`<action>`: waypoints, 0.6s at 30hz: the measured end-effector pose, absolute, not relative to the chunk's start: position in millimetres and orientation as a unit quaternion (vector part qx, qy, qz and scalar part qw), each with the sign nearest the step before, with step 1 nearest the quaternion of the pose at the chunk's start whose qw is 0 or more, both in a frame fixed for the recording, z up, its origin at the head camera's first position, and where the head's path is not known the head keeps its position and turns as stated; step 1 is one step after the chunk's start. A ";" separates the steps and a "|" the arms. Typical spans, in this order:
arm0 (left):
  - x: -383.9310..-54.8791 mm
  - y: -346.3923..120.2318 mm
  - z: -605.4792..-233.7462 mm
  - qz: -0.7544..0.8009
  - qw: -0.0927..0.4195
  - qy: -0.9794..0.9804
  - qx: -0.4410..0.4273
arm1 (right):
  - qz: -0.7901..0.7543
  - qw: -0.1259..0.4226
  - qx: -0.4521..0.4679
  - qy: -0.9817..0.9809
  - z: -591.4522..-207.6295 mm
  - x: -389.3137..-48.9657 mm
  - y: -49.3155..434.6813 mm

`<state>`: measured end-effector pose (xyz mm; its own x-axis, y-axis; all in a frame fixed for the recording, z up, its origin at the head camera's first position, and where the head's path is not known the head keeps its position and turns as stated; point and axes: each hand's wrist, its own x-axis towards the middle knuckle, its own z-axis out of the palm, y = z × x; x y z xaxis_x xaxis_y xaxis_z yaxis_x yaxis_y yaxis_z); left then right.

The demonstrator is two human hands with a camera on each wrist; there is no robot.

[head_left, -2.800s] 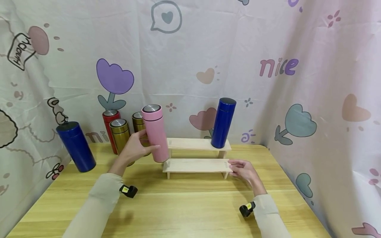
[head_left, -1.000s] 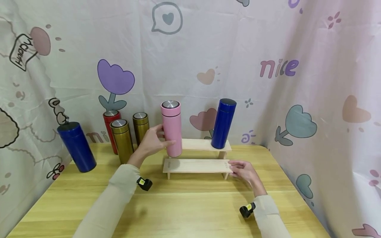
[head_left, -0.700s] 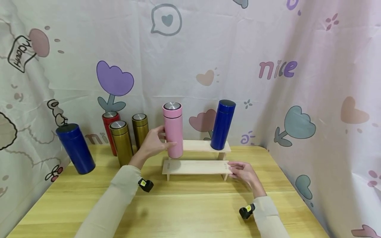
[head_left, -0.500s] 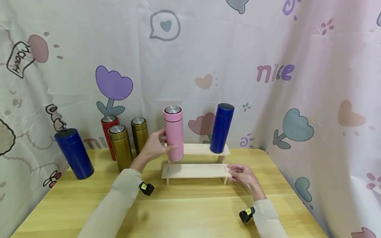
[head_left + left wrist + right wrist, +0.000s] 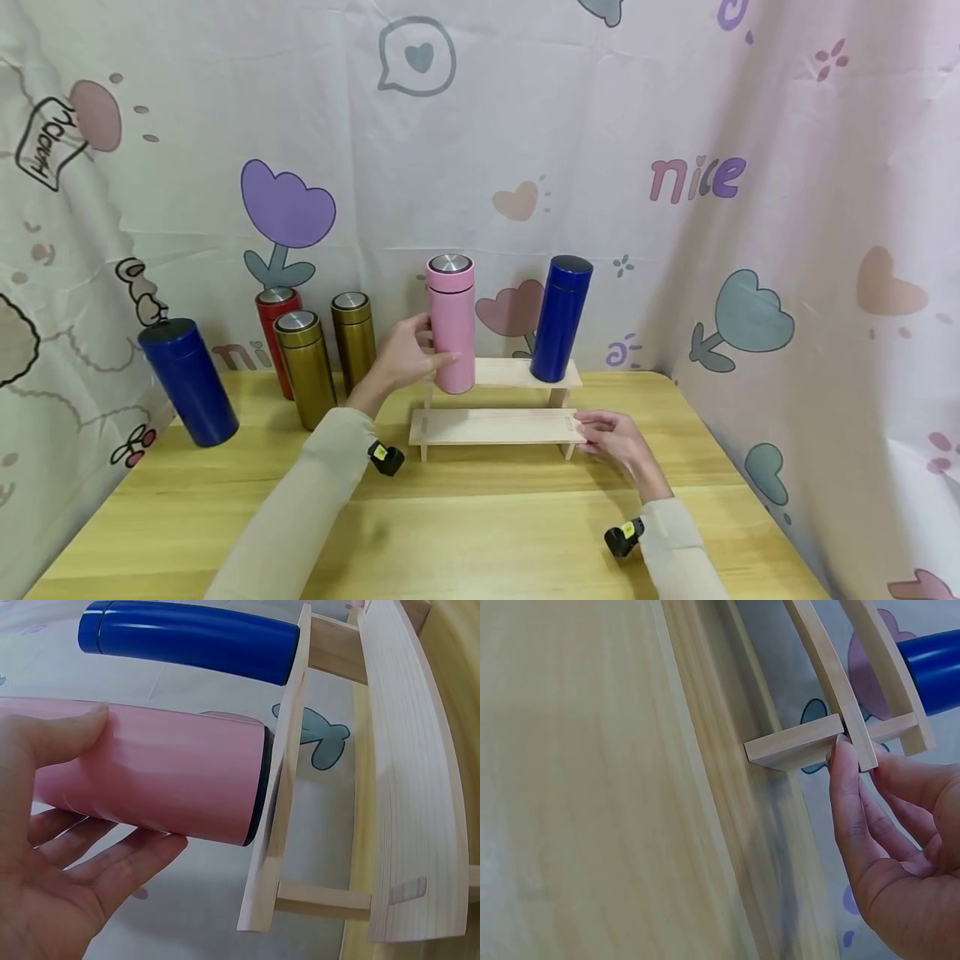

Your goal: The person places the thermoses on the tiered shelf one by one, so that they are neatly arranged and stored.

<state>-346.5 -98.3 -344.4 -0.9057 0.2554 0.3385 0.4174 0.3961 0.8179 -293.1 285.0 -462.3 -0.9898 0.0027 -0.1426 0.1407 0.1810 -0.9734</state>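
Observation:
My left hand [image 5: 405, 357] grips a pink thermos [image 5: 453, 333] upright, thumb on one side and fingers on the other. In the left wrist view the base of the pink thermos [image 5: 187, 776] is right at the upper board of a two-step wooden rack [image 5: 420, 772]. A blue thermos [image 5: 561, 321] stands at the right end of that upper step. My right hand [image 5: 617, 437] pinches the right end of the lower step [image 5: 491, 426]; in the right wrist view thumb and fingertips [image 5: 845, 754] lie on either side of the board's end.
On the left of the wooden table [image 5: 480, 542] stand a second blue thermos [image 5: 189, 383], a red thermos [image 5: 276, 342] and two gold ones, the front gold thermos [image 5: 307, 375] nearer me. A patterned curtain [image 5: 420, 167] hangs behind and along both sides.
My left hand has carried the pink thermos rightward from beside the gold ones to over the left part of the upper step. The right hand stays on the lower step's end.

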 end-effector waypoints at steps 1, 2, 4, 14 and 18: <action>-347.2 -97.2 -344.6 -0.512 0.079 -0.831 -0.201 | -0.637 0.056 0.047 0.767 -462.4 -293.1 285.0; -348.0 -96.0 -345.0 -0.515 0.079 -0.829 -0.201 | -0.638 0.056 0.049 0.767 -462.5 -292.9 284.9; -350.1 -93.3 -344.6 -0.520 0.077 -0.827 -0.200 | -0.637 0.056 0.052 0.767 -462.4 -293.2 285.5; -356.9 -79.2 -340.2 -0.534 0.052 -0.823 -0.188 | -0.641 0.053 0.050 0.764 -461.9 -292.5 284.9; -360.0 -71.5 -341.6 -0.539 0.048 -0.819 -0.190 | -0.645 0.049 0.055 0.761 -462.9 -292.0 283.6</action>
<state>-360.0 -71.5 -341.6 -0.9231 0.2591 0.2841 0.3634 0.3464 0.8648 -292.0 283.6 -462.9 -0.9891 0.0196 -0.1461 0.1473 0.1621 -0.9757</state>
